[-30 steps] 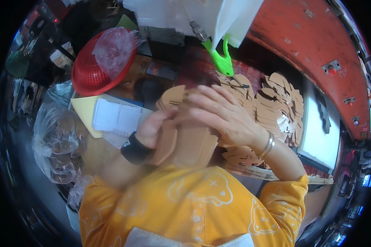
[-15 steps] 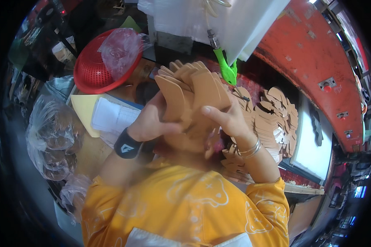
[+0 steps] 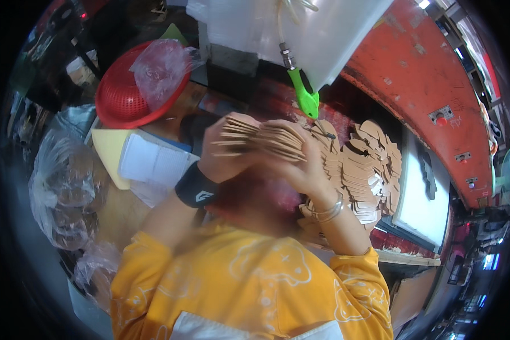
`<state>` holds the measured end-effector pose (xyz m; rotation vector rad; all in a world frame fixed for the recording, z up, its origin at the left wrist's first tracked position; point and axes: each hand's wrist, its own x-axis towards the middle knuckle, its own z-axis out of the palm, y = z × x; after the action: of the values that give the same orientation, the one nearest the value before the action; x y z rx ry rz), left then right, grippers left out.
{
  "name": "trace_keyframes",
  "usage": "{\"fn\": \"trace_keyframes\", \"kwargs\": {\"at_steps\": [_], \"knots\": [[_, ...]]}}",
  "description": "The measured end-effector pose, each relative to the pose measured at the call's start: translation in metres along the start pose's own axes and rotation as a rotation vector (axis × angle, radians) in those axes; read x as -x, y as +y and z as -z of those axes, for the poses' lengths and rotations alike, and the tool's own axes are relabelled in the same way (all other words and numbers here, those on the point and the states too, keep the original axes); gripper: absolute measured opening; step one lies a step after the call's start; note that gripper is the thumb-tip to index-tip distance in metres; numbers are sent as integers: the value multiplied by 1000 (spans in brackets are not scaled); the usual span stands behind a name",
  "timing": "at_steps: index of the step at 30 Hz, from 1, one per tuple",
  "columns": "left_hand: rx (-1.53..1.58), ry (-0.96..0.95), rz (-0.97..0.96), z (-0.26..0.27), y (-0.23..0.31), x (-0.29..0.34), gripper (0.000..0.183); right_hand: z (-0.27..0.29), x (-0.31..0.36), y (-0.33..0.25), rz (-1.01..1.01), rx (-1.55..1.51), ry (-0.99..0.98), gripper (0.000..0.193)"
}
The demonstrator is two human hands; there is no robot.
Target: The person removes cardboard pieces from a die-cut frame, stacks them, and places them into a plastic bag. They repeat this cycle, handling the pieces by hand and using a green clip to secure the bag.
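Between my two hands is a bundle of thin tan cut-out pieces (image 3: 283,140), their edges turned up and slightly fanned in two groups. My left hand (image 3: 222,158), with a dark wristband, closes round the left group. My right hand (image 3: 307,173), with bangles on its wrist, grips the right group. Some fingers are hidden behind the pieces. Just right of my right hand, a large heap of similar tan pieces (image 3: 360,175) lies in overlapping rows on the worktable. Above the heap hangs a green air blow gun (image 3: 306,101) on a hose.
A red plastic basket (image 3: 116,93) with a clear bag stands at the far left. Papers (image 3: 147,158) and a yellow sheet (image 3: 105,148) lie beside my left forearm. Filled plastic bags (image 3: 65,190) sit farther left. A red machine panel (image 3: 416,73) and a white board (image 3: 422,207) are at right.
Both hands have tilted the bundle, so its stacked edges now show instead of the broad faces. The hands have drawn closer together, and the view has shifted slightly.
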<state>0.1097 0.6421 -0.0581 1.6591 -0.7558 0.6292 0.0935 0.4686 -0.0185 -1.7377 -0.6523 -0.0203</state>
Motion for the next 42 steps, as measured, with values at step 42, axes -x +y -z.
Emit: {"fn": "trace_keyframes", "kwargs": {"at_steps": [42], "knots": [[-1143,221,1125,254,195,508,46,-437,75,-123,-623,-387,-1223,36]]}}
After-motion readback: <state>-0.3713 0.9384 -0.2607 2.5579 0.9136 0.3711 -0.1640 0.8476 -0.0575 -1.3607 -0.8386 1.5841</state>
